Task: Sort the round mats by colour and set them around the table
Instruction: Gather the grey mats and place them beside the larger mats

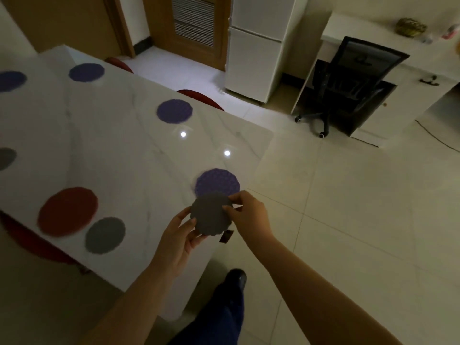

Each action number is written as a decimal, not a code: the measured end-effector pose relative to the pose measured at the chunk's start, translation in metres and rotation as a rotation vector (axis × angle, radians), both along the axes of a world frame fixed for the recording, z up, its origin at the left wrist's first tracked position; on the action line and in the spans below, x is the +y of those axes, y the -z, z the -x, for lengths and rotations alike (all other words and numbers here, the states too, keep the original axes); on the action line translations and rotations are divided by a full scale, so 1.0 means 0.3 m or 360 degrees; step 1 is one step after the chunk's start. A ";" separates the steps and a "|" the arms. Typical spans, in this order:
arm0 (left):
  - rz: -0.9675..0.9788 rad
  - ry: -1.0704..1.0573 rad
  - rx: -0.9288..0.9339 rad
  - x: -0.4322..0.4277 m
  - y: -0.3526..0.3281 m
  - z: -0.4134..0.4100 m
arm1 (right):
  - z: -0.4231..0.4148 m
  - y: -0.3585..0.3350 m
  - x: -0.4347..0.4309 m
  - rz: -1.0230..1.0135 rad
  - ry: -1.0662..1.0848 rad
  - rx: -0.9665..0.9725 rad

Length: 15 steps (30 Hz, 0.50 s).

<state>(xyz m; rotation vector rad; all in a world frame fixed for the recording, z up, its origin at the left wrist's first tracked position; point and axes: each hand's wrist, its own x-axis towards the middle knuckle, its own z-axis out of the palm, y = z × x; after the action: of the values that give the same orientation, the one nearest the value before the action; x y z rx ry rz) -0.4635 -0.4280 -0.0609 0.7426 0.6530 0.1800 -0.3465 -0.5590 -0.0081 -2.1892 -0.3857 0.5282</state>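
While both hands gripped it, the round grey woven mat (pixel 211 213) hung just above the white marble bench (pixel 112 150) corner, overlapping the purple round mat (pixel 217 181). Left hand (pixel 178 235) fingers pinched its near-left rim, right hand (pixel 249 211) fingers its right rim; bench lay directly below.

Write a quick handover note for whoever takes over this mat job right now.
Left hand and right hand both grip one grey mat above the table corner.
Down already: four purple mats, the nearest just beyond the held one; a red mat beside a grey mat; another grey at the left edge.
Left: set the held grey mat down.
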 end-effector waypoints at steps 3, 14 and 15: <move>0.0032 -0.0052 -0.0020 -0.025 0.024 -0.108 | -0.140 0.013 0.001 0.0063 -0.0060 -0.0004; 0.0055 -0.0336 -0.0086 0.047 0.017 -0.452 | -0.621 0.023 0.148 0.0067 -0.0354 0.0095; 0.0029 -0.0400 -0.0047 0.054 0.014 -0.465 | -0.656 0.020 0.163 0.0056 -0.0367 0.0133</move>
<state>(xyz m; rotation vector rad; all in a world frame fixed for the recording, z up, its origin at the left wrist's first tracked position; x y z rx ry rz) -0.3240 -0.4118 -0.0651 0.6376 0.7184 0.4140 -0.1498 -0.5101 -0.0142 -2.1607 -0.5917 0.7544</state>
